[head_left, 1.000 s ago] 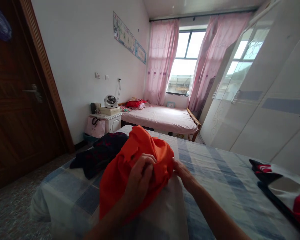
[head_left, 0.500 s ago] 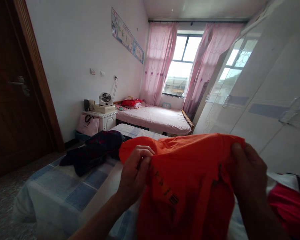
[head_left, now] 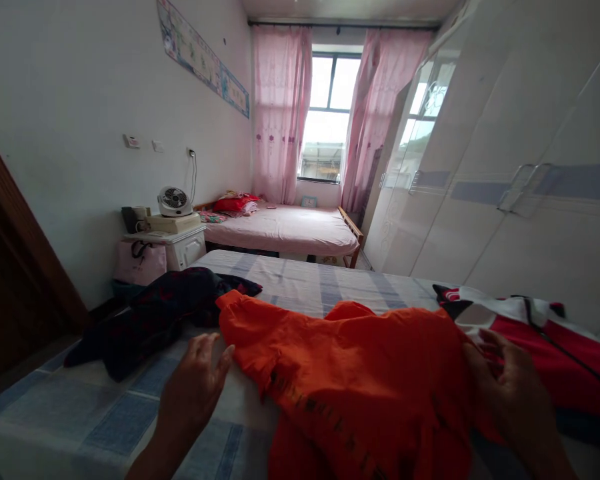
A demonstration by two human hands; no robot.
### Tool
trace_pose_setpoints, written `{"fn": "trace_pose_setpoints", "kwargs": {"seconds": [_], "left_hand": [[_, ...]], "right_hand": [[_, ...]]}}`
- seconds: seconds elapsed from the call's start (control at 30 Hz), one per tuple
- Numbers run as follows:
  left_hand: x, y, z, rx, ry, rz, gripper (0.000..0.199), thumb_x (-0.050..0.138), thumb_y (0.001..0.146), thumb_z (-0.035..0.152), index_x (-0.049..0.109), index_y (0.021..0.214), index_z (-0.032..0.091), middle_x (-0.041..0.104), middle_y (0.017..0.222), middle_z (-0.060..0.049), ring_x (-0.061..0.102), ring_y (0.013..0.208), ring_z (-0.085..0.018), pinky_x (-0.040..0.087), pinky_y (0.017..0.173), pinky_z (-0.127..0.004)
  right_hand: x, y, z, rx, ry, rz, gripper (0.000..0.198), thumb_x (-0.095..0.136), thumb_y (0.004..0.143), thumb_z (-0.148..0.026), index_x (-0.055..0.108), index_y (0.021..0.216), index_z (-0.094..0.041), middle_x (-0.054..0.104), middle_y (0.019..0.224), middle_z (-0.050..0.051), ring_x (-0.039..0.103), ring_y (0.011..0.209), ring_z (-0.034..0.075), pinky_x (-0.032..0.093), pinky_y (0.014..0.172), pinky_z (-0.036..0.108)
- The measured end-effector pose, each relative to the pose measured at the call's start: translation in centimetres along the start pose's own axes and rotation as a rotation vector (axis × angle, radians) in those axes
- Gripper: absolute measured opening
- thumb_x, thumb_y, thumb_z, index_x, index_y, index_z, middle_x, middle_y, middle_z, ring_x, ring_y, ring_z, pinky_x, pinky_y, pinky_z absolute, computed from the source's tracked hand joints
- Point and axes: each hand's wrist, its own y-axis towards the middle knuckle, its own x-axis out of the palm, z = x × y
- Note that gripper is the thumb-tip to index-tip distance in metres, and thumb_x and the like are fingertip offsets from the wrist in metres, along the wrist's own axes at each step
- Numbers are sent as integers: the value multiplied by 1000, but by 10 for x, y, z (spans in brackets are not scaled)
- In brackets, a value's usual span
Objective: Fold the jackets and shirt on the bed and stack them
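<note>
An orange garment (head_left: 360, 360) with dark lettering lies loosely spread across the checked bedsheet (head_left: 117, 420). Just left of its narrow, sleeve-like end is my left hand (head_left: 193, 383), fingers apart and holding nothing. My right hand (head_left: 515, 393) is at the garment's right edge, its fingers spread and the thumb over the cloth; whether the thumb touches it is hard to see. A dark garment with reddish marks (head_left: 155, 317) lies crumpled beyond my left hand. Behind my right hand is a red, white and black garment (head_left: 555, 357).
A second bed with a pink sheet (head_left: 285, 230) stands beneath the window. At the left wall, a white bedside cabinet (head_left: 190, 247) bears a small fan (head_left: 175, 200), with a pink bag (head_left: 140, 262) beside it. White wardrobes (head_left: 500, 133) line the right side.
The orange garment has gone from raised between both hands to lying on the bed. My left hand has let go and moved left; my right hand's fingers have opened. The view has shifted right.
</note>
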Motion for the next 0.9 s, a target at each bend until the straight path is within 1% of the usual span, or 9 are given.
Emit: {"fn": "trace_pose_setpoints", "kwargs": {"seconds": [0.07,0.17,0.3,0.43,0.5,0.57,0.67,0.77,0.9], "left_hand": [[-4,-8,-8,-78,-36,-114,59,36,81,59,54,112,13,60,109,-15,65,86,-27,51,78,-41],[-3,-26,-4,-119,-145,-280,56,37,81,60,55,112,17,67,92,-9,67,76,-24,53,69,-35],[15,-59,16,6,-284,-414,55,42,83,54,45,130,25,70,93,-4,68,72,-20,54,68,-31],[43,-87,35,285,-416,-314,68,56,77,50,39,138,27,55,131,-7,55,115,-26,48,93,-33],[51,-89,44,324,-400,-239,72,61,73,46,40,138,24,46,140,-8,43,127,-29,44,99,-38],[52,-83,54,281,-360,-211,63,61,74,43,49,131,21,48,137,-10,42,128,-30,43,100,-42],[41,-62,70,223,-408,-281,33,54,80,42,66,102,20,64,114,-10,57,112,-28,48,93,-40],[14,-38,84,206,-588,-369,26,53,81,41,65,76,19,68,85,-5,64,84,-21,52,76,-30],[-38,1,102,93,-786,-260,24,60,75,39,61,76,16,65,76,-2,60,69,-15,48,62,-22]], "right_hand": [[-2,2,5,-54,-42,0,72,40,78,-60,43,131,-12,47,131,22,47,118,35,39,95,48],[7,3,10,-33,-10,-158,72,33,81,-56,38,136,-10,42,139,20,39,127,34,32,102,49],[26,-12,18,-78,55,-341,61,38,79,-39,43,133,-12,47,137,15,45,124,29,38,101,42],[31,-31,26,9,57,-443,48,40,75,-29,58,118,-20,64,116,10,62,103,28,50,84,36],[26,-38,27,69,89,-475,44,43,75,-32,63,112,-20,67,113,9,64,98,29,51,81,36],[17,-43,22,111,210,-514,41,47,76,-36,64,109,-20,67,112,7,63,99,29,51,81,35],[-2,-51,4,164,493,-601,39,52,78,-43,65,108,-21,68,111,3,62,101,27,51,83,33],[-25,-59,-15,226,619,-610,38,57,77,-47,67,105,-22,68,111,2,61,102,27,51,84,32],[-52,-67,-22,363,635,-538,45,64,71,-50,65,107,-23,70,106,4,66,90,29,55,76,34]]}}
